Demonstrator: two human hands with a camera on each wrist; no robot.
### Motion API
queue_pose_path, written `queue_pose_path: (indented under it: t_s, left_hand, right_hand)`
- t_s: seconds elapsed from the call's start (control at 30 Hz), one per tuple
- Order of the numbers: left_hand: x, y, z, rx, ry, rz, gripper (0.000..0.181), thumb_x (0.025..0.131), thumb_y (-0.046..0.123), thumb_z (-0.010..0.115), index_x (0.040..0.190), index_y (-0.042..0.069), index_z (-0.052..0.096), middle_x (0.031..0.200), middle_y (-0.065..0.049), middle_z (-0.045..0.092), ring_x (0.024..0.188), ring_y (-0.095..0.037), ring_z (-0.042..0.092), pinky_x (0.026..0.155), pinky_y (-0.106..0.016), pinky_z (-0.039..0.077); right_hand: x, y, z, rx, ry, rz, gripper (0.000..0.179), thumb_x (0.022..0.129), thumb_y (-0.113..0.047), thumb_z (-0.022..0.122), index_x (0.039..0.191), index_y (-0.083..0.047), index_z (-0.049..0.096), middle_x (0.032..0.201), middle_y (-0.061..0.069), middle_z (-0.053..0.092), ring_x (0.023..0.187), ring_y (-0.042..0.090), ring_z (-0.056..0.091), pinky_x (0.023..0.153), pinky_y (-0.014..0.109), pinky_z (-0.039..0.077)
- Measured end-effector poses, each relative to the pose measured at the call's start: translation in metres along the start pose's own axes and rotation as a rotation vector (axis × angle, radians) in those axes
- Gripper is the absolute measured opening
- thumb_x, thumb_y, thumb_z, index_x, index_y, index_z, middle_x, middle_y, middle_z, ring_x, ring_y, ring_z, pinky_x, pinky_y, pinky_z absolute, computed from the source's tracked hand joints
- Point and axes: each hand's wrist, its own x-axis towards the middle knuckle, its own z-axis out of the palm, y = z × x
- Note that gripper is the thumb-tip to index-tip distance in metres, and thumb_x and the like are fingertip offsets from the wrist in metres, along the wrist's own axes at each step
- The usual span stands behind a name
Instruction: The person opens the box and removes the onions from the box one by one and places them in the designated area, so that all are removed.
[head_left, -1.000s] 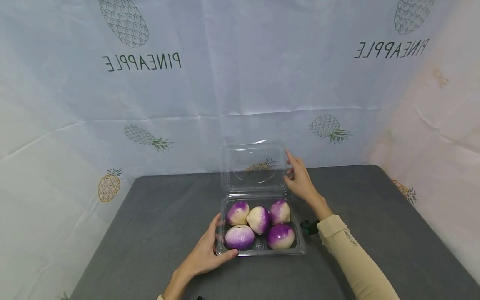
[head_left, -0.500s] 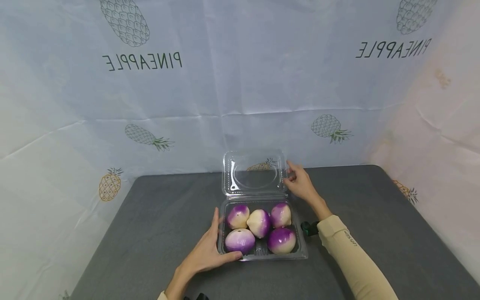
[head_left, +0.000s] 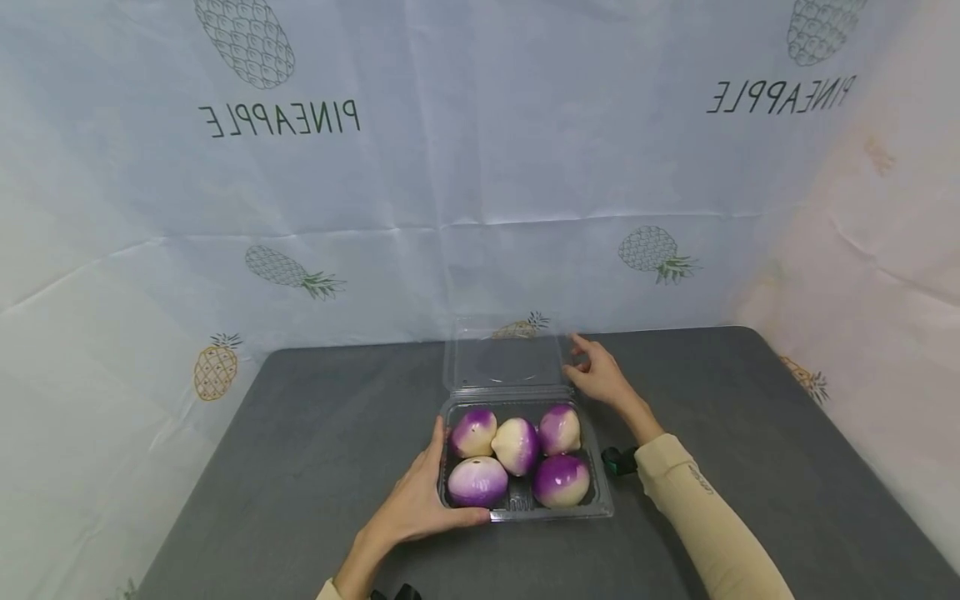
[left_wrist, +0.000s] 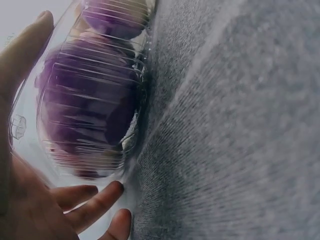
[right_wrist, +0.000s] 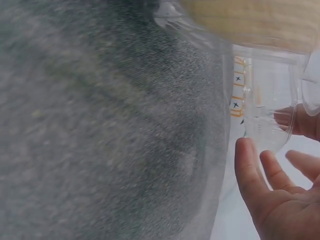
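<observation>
A clear plastic clamshell box lies on the grey table with its hinged lid tilted back. Inside sit several shiny, rounded purple-and-cream pieces, one with a pointed tip. My left hand spreads around the near left corner, thumb along the front edge and fingers by the left side. In the left wrist view the ribbed box wall lies between thumb and fingers. My right hand is at the lid's right edge, its thumb overlapping the plastic in the right wrist view and its fingers loosely spread.
A dark grey table carries the box near its middle. A pale cloth with pineapple prints hangs right behind the table's back edge and along both sides. A dark wrist strap sits by the right sleeve.
The lid has tilted farther back and down, with my right hand lowering beside it. The box has shifted slightly toward me. My left thumb has slid right along the front edge.
</observation>
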Motion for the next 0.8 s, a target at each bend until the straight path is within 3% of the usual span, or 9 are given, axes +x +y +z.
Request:
queue_pose_path:
  t_s: [0.27, 0.5, 0.8]
  left_hand:
    - [0.000, -0.001, 0.002, 0.013, 0.018, -0.016, 0.144, 0.066, 0.066, 0.086, 0.165, 0.022, -0.009, 0.167, -0.023, 0.027, 0.150, -0.050, 0.033, 0.105, -0.076, 0.037]
    - [-0.001, 0.000, 0.002, 0.011, 0.027, -0.022, 0.144, 0.066, 0.066, 0.086, 0.166, 0.021, -0.007, 0.166, -0.024, 0.029, 0.149, -0.049, 0.035, 0.106, -0.073, 0.037]
    - [-0.001, 0.000, 0.004, 0.016, 0.028, -0.018, 0.144, 0.066, 0.067, 0.086, 0.166, 0.021, -0.008, 0.167, -0.023, 0.028, 0.150, -0.047, 0.035, 0.107, -0.072, 0.038]
  right_hand:
    - [-0.011, 0.002, 0.000, -0.003, 0.052, 0.005, 0.055, 0.100, -0.016, 0.065, 0.149, 0.002, 0.047, 0.135, 0.031, 0.055, 0.107, 0.043, 0.068, 0.086, 0.050, 0.058]
    - [-0.025, -0.007, -0.007, -0.012, 0.091, -0.078, 0.050, 0.098, -0.014, 0.068, 0.144, 0.002, 0.055, 0.134, 0.031, 0.056, 0.111, 0.045, 0.065, 0.093, 0.055, 0.056]
    - [-0.047, -0.037, -0.014, -0.011, 0.051, -0.219, 0.046, 0.094, -0.014, 0.074, 0.137, -0.002, 0.062, 0.132, 0.025, 0.061, 0.114, 0.047, 0.064, 0.095, 0.054, 0.055]
